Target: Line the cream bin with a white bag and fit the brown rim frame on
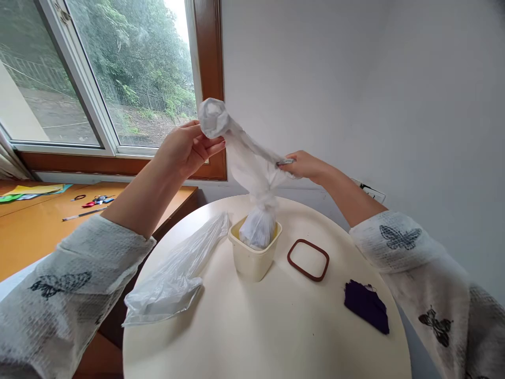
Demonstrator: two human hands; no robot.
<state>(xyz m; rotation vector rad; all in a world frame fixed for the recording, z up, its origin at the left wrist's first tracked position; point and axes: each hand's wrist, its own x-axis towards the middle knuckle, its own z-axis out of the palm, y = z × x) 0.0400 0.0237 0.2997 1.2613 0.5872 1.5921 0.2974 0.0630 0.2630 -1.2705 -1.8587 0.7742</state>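
Observation:
My left hand (186,149) is raised and pinches one long tail of a white plastic bag (258,226), the tail ending in a crumpled ball above my fingers. My right hand (303,164) pinches the other tail, pulled out to the right. The bag is knotted just above its filled bottom, which sits inside a cream square container (252,260) on the round cream table (276,331).
A clear empty plastic bag (175,276) lies left of the container. A brown rubber seal ring (308,259) and a dark purple cloth (366,305) lie to its right. A wooden desk (35,226) with scissors, a pen and coloured paper stands left, under a window.

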